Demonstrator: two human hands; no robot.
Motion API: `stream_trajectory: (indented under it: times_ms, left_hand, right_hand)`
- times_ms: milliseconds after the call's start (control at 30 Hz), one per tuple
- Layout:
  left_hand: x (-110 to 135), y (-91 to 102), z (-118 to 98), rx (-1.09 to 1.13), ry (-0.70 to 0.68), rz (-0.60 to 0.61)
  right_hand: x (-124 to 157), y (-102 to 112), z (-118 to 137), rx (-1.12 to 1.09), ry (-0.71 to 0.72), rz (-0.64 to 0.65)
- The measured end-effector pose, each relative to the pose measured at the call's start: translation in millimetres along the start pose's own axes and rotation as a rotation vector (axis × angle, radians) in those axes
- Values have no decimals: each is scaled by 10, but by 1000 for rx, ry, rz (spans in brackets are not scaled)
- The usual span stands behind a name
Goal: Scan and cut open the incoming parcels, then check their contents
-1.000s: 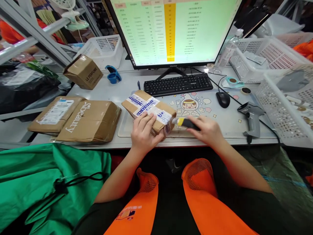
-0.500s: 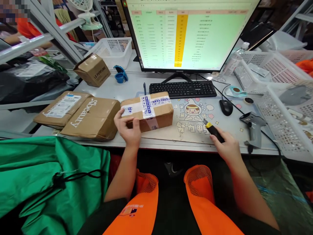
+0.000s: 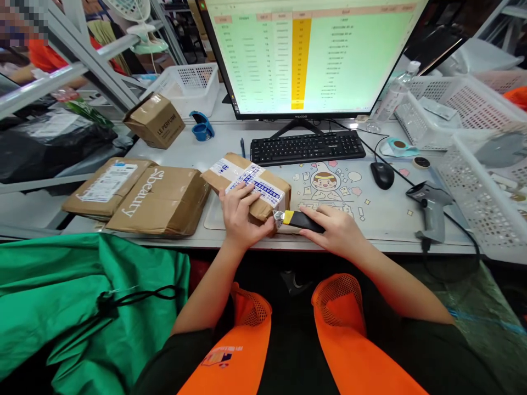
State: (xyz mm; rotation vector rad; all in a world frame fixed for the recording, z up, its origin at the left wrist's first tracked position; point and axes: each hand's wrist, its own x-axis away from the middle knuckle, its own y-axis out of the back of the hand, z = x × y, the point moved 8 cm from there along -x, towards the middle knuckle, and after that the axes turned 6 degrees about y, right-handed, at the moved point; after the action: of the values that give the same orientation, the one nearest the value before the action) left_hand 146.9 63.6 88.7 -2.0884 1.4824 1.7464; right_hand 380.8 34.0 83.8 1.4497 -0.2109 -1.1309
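Observation:
A small cardboard box [image 3: 247, 184] crossed with printed blue-and-white tape lies on the desk mat [image 3: 370, 203] in front of me. My left hand [image 3: 241, 216] presses down on its near side, fingers curled over the top. My right hand [image 3: 335, 230] grips a black and yellow utility knife [image 3: 298, 219]. The knife's tip touches the box's right end.
Two flat brown parcels [image 3: 144, 195] lie left of the box, a "LE PERFUME" carton [image 3: 155, 120] and a tape dispenser [image 3: 201, 126] behind them. Keyboard [image 3: 307, 147], monitor [image 3: 313, 55], mouse [image 3: 381, 174], barcode scanner [image 3: 430, 206] and white baskets [image 3: 473, 126] fill the right. A green bag [image 3: 82, 296] sits at lower left.
My left hand turned the box and now holds it down. My right hand moved left with the knife from the mat's right part to the box's right end.

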Motion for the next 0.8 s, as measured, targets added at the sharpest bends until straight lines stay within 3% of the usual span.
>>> stream_trajectory:
  times_ms: [167, 267, 333, 433, 500, 567, 633, 700, 800]
  left_hand:
    - [-48, -23, 117, -18, 1, -13]
    - [-27, -20, 74, -48, -12, -62]
    - [11, 11, -17, -33, -52, -103]
    - [12, 92, -26, -6, -72, -76]
    - [-66, 139, 134, 55, -56, 42]
    - [-197, 239, 416, 96, -11, 103]
    - [-337, 348, 718, 96, 58, 105]
    - [-403, 386, 870, 81, 114, 130]
    - [-282, 345, 623, 49, 89, 166]
  right_hand:
    - [-61, -22, -8, 42, 48, -19]
    - [-111, -28, -59, 79, 78, -15]
    - [-118, 32, -294, 108, 10, -13]
    - [43, 344, -936, 201, -266, -123]
    - [276, 582, -1301, 233, -431, -213]
    - [507, 703, -1469, 187, -506, -234]
    - [673, 731, -1435, 95, -524, -216]
    - [744, 754, -1254, 18, -525, -200]
    - [619, 865, -825, -24, -477, -163]
